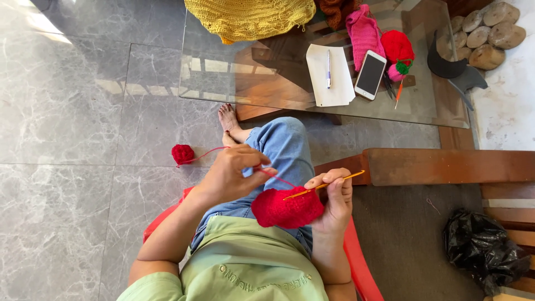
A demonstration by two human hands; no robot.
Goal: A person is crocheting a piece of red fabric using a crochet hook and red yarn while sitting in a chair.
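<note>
A: Where was the red piece [287, 209]?

B: Just below the middle of the frame, over the lap. The right hand [334, 203] had its fingers curled shut on the piece's right edge and on an orange hook [326, 185], which slanted up toward the right.

A: And the left hand [231, 175]?

B: Left of the piece, a little higher. Its fingers were bent together, pinching a red strand [278, 177] that ran taut down to the piece. The same strand led the other way, up and left, to a small red ball [183, 154] on the grey floor [67, 139].

A: Any packages, or anything with a label?

B: A black plastic bag [485, 251], crumpled, sat at the lower right beside wooden furniture. No label showed on it. On the glass table [251, 72] at the top lay a white sheet of paper [330, 75], roughly oblong, with a pen [328, 68] on it. I couldn't tell whether it bore writing.

A: What else was on the table?

B: A phone [370, 74] with a white rim and dark screen, just right of the paper. A yellow knit [251, 18] hung over the upper edge, a pink knit [363, 32] lay above the phone, and a red knit [397, 47] to its right. Rounded stones [490, 33] sat in the upper right corner.

A: The seat?

B: A red chair [362, 267], showing at both sides of the person.
</note>
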